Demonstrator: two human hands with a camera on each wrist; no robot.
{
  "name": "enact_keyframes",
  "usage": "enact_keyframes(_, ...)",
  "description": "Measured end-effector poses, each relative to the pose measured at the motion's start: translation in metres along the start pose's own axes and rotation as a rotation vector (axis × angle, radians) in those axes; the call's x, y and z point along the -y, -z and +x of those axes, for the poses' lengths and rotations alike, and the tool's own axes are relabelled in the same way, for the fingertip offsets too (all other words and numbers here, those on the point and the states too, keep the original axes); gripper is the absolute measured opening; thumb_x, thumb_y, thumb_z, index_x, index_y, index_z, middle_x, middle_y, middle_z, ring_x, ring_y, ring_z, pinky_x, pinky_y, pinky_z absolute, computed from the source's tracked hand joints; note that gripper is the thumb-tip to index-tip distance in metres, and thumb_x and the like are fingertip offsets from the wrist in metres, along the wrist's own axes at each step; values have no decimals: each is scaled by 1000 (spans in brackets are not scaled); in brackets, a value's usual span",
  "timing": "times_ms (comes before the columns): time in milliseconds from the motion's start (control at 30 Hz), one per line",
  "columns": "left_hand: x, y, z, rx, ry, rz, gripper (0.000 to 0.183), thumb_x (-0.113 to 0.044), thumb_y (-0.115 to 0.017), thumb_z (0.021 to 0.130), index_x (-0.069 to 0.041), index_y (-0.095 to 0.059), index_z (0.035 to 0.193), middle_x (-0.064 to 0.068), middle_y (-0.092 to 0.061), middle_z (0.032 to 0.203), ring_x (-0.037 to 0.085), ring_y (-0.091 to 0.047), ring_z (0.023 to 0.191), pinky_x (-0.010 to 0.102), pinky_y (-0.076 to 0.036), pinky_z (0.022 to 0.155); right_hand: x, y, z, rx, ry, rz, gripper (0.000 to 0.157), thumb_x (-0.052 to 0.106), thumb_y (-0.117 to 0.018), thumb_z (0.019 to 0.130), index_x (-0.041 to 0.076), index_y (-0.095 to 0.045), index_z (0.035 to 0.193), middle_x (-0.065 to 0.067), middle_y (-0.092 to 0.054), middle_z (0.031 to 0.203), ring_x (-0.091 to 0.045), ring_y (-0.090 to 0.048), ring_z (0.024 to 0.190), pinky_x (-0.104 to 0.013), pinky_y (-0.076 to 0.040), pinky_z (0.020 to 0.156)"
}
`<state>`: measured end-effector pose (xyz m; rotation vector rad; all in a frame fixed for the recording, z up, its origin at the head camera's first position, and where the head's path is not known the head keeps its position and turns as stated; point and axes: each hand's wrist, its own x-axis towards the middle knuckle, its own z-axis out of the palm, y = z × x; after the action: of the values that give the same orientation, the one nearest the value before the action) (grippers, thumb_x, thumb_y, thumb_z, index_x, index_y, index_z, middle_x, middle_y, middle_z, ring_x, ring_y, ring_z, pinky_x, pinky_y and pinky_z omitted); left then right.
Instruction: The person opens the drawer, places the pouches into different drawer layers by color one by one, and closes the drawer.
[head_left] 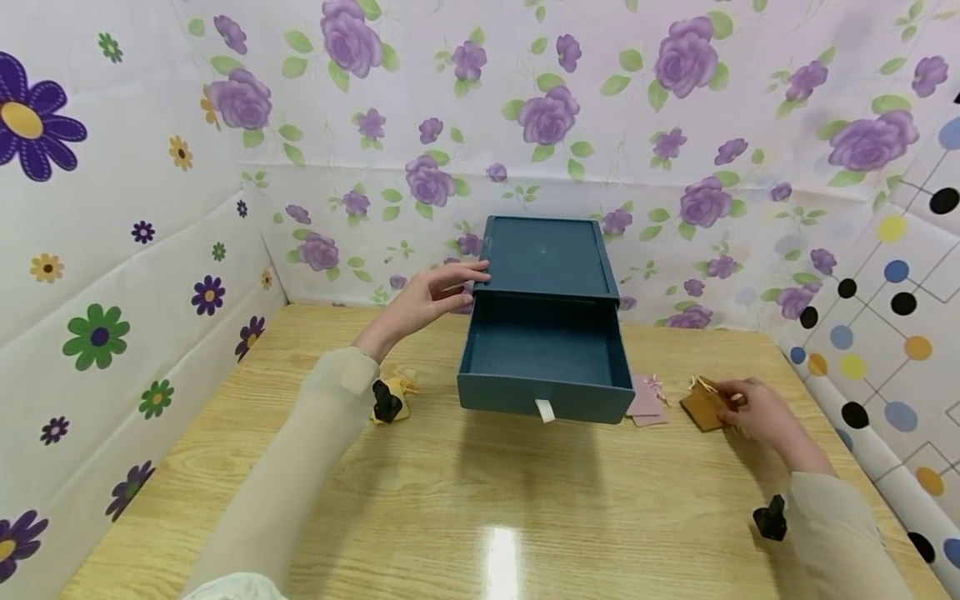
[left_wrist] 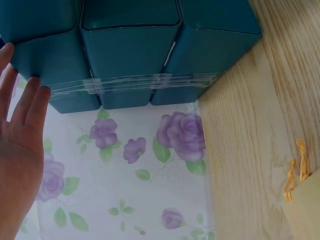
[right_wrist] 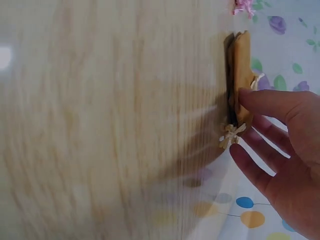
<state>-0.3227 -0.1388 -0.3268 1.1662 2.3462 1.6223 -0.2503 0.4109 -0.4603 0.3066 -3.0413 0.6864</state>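
A dark blue drawer cabinet (head_left: 547,254) stands at the back middle of the table, its top drawer (head_left: 510,393) pulled out with nothing inside. My left hand (head_left: 423,300) touches the cabinet's upper left edge, fingers extended. In the left wrist view the cabinet shows as three stacked units (left_wrist: 132,55) bound by clear tape. At the right, my right hand (head_left: 765,412) pinches a brown drawstring pouch (head_left: 701,406) by its near right side. The right wrist view has the thumb on one face of the pouch (right_wrist: 242,62) and the fingers behind it.
Pink pouches (head_left: 645,400) lie right of the drawer, beside the brown one. Yellow pouches (head_left: 401,404) lie left of the cabinet, partly behind a black wrist mount (head_left: 386,402). Flowered sheeting (head_left: 465,108) rises close behind the cabinet, and patterned sheeting lines both sides.
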Motion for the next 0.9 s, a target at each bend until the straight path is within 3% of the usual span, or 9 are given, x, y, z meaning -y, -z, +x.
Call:
enact_keyframes(133,0,-1,0,0,-3,3,36,-8,-54,101,-6,-58,137,5,-38,159,25,-41,145,50,-38,117,1,-1,0,0,0,-5,46,4,-71,87,-13,-57,128,-31,-57,108,-45,-62,95,-48,-57,73)
enact_keyframes(300,-1,0,-2,-4,5,24,36,-8,-55,101,-8,-58,137,3,-38,159,24,-42,144,42,-44,113,0,-5,0,-26,15,-8,44,3,-72,86,-12,-59,126,-29,-59,107,-45,-63,96,-50,-57,77)
enact_keyframes(567,0,0,1,-1,-10,24,37,-9,-54,102,-9,-57,138,3,-37,160,23,-42,145,33,-49,109,-5,0,3,-12,10,14,45,4,-73,86,-13,-58,125,-29,-60,105,-37,-64,89,-29,-53,64)
enact_keyframes(667,0,0,1,-2,-9,23,37,-9,-54,102,-9,-57,138,2,-37,160,22,-41,145,33,-48,110,-7,1,3,-13,17,18,44,5,-74,86,-13,-57,123,-30,-60,105,-37,-63,89,-34,-55,67)
enact_keyframes(900,0,0,-1,9,-2,22,37,-9,-53,102,-9,-57,139,2,-36,161,23,-42,144,32,-50,108,-5,-5,0,-49,38,2,39,6,-73,87,-7,-59,120,-29,-57,113,-46,-60,101,-58,-54,83)
